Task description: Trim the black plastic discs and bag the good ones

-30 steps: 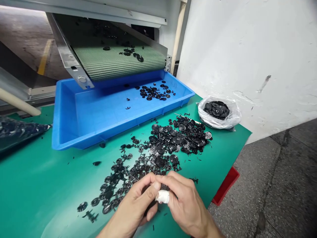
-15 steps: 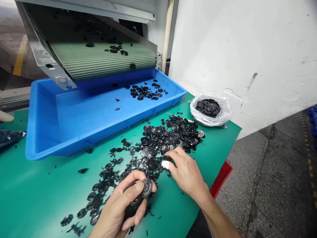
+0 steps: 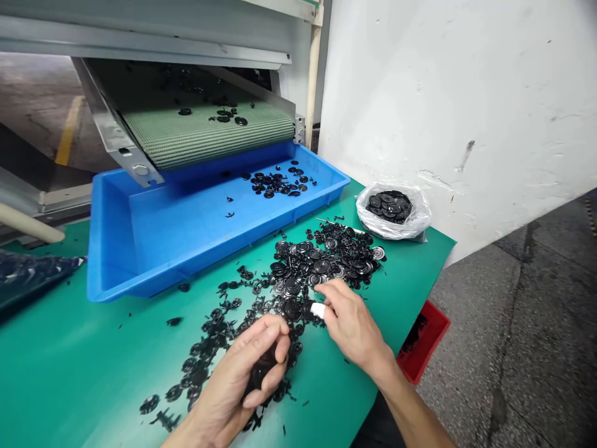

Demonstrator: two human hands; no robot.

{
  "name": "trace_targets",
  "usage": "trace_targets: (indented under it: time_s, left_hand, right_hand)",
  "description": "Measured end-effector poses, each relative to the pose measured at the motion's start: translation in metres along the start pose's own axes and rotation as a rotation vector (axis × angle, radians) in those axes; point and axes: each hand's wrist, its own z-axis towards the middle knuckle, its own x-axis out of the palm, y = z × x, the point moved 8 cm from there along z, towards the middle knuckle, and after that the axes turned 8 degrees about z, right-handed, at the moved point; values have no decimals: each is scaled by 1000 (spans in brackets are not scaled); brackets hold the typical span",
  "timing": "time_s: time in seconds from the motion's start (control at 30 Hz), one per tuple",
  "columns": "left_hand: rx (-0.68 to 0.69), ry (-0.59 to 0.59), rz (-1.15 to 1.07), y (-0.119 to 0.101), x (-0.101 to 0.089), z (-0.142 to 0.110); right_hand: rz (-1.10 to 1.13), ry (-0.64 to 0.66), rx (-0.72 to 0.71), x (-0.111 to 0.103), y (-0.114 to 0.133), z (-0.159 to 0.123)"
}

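Left hand (image 3: pixel 245 379) now clamps a stack of black discs (image 3: pixel 261 373). Right hand (image 3: pixel 352 326), apart, touches the heap (image 3: pixel 291 289) on the green desk (image 3: pixel 69 361).

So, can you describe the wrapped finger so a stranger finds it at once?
On the green work mat, find the heap of black plastic discs. The person's right hand is at its edge; look for the finger wrapped in white tape, the only white on either hand.

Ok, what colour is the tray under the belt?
Bright blue tray, clearest in the head view.
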Motion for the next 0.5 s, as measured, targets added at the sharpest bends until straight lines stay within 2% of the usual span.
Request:
trace_targets:
  time_s: [0.13,0.27,0.4,0.5]
  left_hand:
    - [-13,6,82,-1,0,-1]
    - [-19,-63,270,-6,-2,-4]
    - [93,-99,541,-12,1,-6]
    - [101,-100,608,-7,3,-6]
  right_hand:
    - [-78,122,29,8,6,4]
    - [39,55,5,0,16,5]
    - [235,40,-65,1,33,-4]
    - [359,30,-26,3,37,-12]
